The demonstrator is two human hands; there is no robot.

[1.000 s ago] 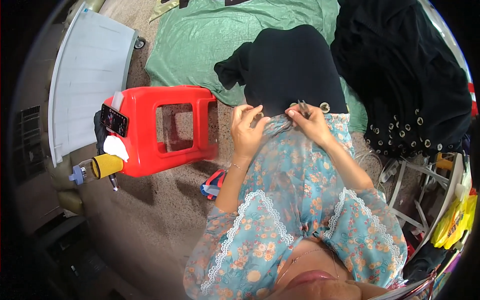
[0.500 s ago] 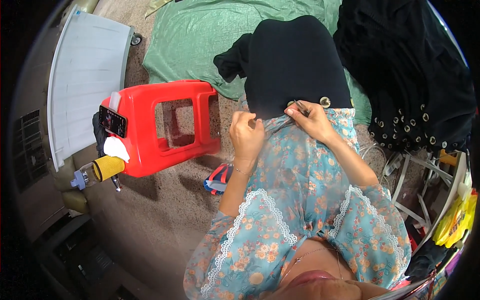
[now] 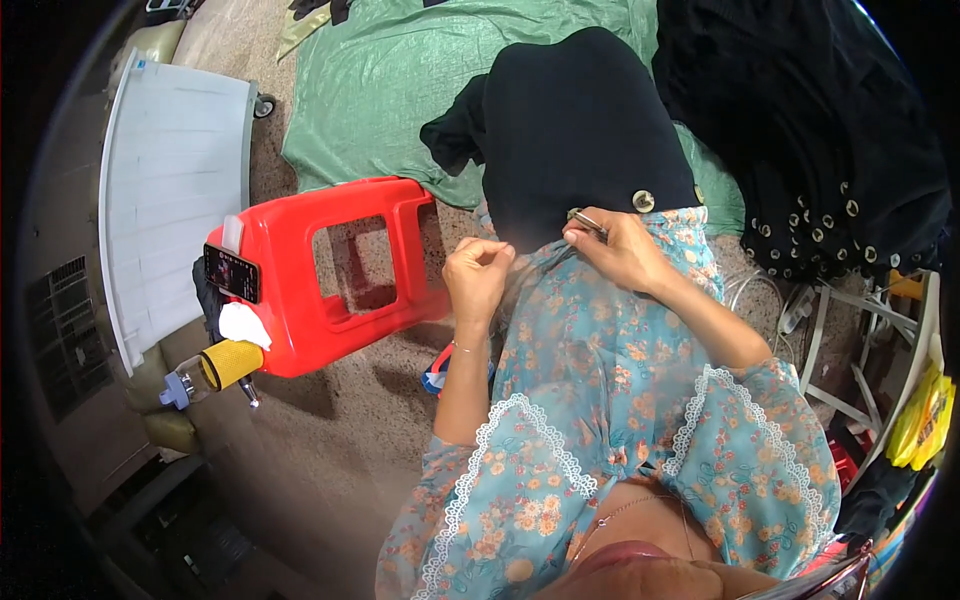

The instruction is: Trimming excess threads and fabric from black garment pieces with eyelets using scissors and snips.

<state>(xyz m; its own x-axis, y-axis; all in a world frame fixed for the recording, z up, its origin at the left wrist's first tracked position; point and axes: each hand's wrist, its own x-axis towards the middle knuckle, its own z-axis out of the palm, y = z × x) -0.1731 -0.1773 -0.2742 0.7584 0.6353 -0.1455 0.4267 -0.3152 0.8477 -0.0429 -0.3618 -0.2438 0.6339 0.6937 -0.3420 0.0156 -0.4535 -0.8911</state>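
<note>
A black knitted garment lies spread over my lap, with a large round button near its lower edge and another at its right corner. My right hand rests at that edge. Its fingers are closed on a small metal tool that looks like thread snips; part of it is hidden in the grip. To the left, just off the garment's edge, my left hand has thumb and forefinger pinched together. Whatever is in that pinch is too small to see.
A red plastic stool on its side at left carries a phone, white tissue and a bottle. More black garments with buttons hang at right, above a white metal frame. Green sheeting covers the floor ahead.
My left hand has drawn left, away from the garment's edge, and its fingers have come into a pinch. The right hand stays by the edge with the metal tool. The view has shifted slightly.
</note>
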